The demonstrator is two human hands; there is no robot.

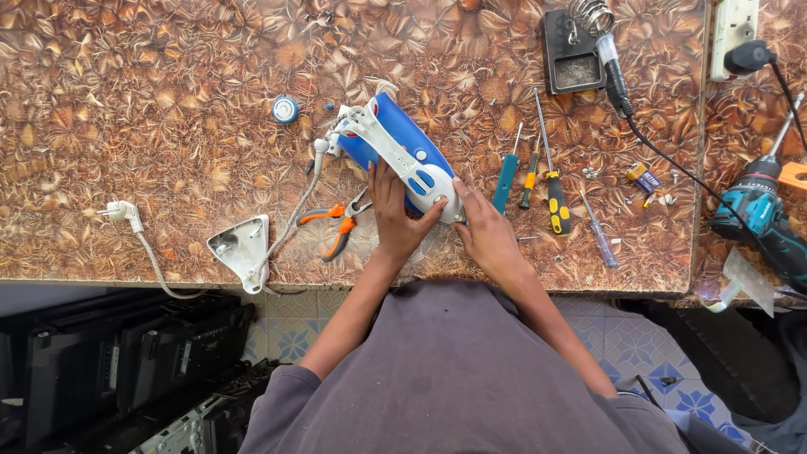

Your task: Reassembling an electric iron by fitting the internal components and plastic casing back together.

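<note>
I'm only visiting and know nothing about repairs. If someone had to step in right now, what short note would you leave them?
Left hand: resting on the blue and white iron, fingers on its handle.
Right hand: at the iron's near end, next to the buttons.
The iron lies on the table. Its white back cover is off, lying to the left by the cord.
Orange pliers lie beside the left hand; screwdrivers lie to the right.
Still apart: the cover; loose screws on the right.
</note>
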